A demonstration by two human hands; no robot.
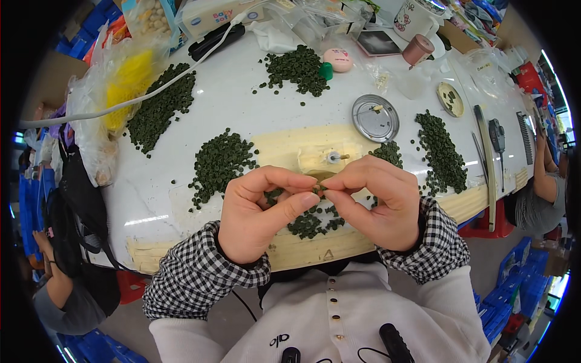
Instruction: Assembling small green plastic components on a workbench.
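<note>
My left hand [251, 212] and my right hand [384, 202] meet over the near middle of the table, thumbs and forefingers pinched together. Between the fingertips is a tiny green piece [321, 187]; the fingers cover most of it. Similar small dark green pieces [308, 224] lie scattered on the table below my hands. Just beyond the fingertips, a small metal peg [334, 157] stands on a cream taped block [308, 158]. One heap of green pieces [221, 162] lies by my left hand, and a smaller heap [389, 153] sits beyond my right.
More green heaps lie at far left [160, 109], far middle [296, 69] and right [440, 151]. A round metal lid [375, 118] and a small dish [450, 100] stand beyond. A white cable [145, 97] crosses the left side; tweezers [478, 151] lie right. People sit at both sides.
</note>
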